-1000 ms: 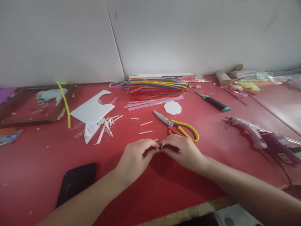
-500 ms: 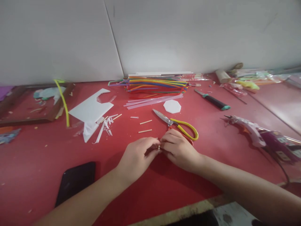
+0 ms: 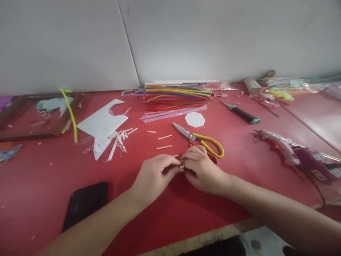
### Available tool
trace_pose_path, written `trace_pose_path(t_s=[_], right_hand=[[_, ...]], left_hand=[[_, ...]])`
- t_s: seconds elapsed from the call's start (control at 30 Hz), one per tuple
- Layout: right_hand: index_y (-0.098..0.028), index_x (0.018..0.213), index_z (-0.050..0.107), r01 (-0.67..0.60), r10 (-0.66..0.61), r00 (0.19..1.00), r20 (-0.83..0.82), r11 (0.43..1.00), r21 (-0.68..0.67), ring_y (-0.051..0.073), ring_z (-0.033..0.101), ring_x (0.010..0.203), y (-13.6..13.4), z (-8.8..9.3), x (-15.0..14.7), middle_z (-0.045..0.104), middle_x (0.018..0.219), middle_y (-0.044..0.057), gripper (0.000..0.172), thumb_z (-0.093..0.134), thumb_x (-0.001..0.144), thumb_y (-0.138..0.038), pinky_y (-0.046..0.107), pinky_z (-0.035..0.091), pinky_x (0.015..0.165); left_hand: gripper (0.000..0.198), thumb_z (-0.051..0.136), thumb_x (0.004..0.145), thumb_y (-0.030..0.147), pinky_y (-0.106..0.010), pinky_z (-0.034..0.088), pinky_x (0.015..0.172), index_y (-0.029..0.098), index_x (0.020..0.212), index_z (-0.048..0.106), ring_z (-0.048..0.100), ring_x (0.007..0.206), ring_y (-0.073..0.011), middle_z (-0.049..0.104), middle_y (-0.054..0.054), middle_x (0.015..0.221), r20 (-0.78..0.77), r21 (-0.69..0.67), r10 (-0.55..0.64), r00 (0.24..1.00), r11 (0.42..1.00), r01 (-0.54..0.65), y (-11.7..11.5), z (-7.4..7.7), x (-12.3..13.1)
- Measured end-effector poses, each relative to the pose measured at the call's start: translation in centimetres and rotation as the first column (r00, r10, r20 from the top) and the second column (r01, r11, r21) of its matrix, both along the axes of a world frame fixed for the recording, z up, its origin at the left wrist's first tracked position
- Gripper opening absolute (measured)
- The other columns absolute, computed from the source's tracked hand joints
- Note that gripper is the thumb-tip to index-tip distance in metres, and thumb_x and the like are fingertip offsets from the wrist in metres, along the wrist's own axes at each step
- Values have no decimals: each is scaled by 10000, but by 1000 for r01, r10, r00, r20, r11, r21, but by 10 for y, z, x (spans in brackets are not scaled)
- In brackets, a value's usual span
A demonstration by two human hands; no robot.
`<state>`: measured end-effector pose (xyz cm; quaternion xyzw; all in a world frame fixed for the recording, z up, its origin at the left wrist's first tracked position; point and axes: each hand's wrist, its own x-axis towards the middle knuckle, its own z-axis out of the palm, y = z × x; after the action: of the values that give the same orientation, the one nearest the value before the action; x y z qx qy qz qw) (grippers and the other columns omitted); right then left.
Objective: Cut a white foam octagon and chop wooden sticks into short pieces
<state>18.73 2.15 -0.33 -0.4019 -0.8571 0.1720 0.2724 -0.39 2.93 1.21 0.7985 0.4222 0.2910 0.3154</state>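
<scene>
My left hand (image 3: 156,177) and my right hand (image 3: 202,169) meet low over the red table (image 3: 160,220). Between their pinched fingertips are small pale wooden sticks (image 3: 182,166), seen mostly end-on; the rest of them is hidden by the fingers. Just beyond my hands lie two short wooden sticks, one nearer (image 3: 163,147) and one farther (image 3: 164,137). Another stick's end (image 3: 175,155) shows behind my left fingers. Scissors (image 3: 197,137) with yellow and red handles lie beyond my right hand, which covers part of the red handle. A white octagonal piece (image 3: 194,120) rests behind the scissors.
A black phone (image 3: 85,204) lies at the left. White board offcuts (image 3: 103,121) and paper scraps (image 3: 119,142) are farther back. Coloured pipe cleaners (image 3: 178,95) sit by the wall. A utility knife (image 3: 241,113) and a pink glue gun (image 3: 279,145) with a cord lie right.
The small sticks between my fingertips have turned slightly, and a bit more of the stick behind my left fingers shows. My hands stay in nearly the same place.
</scene>
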Motion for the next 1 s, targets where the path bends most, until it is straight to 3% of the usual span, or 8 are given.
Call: trace_pose_path(t_s=[0.17,0.43,0.63,0.83,1.0], right_hand=[[-173,788,679,36,-36,999,31,999,-1,240,481,911,0,3,1,618,956,93,150,565,768,-77,407,424,805],[-168,799,693,19,-19,999,27,1000,8,228,493,885,4,-1,2,633,932,93,132,596,799,-79,375,466,796],[-172,891,659,-29,28,999,-32,999,-39,193,543,780,7,2,4,667,789,36,200,562,797,-24,347,446,769],[-168,799,660,28,-28,997,-69,1000,-5,183,546,737,8,-1,6,672,740,36,92,614,844,-103,322,428,722],[-182,725,684,53,-52,998,-18,998,38,182,496,746,10,-8,4,639,717,27,117,674,842,-179,329,386,721]], left_hand=[[59,630,870,189,-222,510,689,220,883,679,669,777,-135,719,6,868,4,25,-5,1000,1000,4,1,0,-2],[54,617,870,186,-226,508,678,219,881,658,669,767,-137,714,11,863,-41,6,-22,999,1000,22,3,-1,-2],[31,628,869,208,-222,518,701,213,891,651,671,771,-129,717,14,867,-31,21,-9,999,1000,10,4,-2,-1],[47,656,851,200,-231,525,741,217,893,666,681,800,-134,728,18,880,-33,-12,20,999,1000,-21,5,-5,0],[70,652,837,165,-228,516,698,212,887,667,678,787,-138,729,15,875,-2,-41,21,1000,999,-21,6,-6,1]])
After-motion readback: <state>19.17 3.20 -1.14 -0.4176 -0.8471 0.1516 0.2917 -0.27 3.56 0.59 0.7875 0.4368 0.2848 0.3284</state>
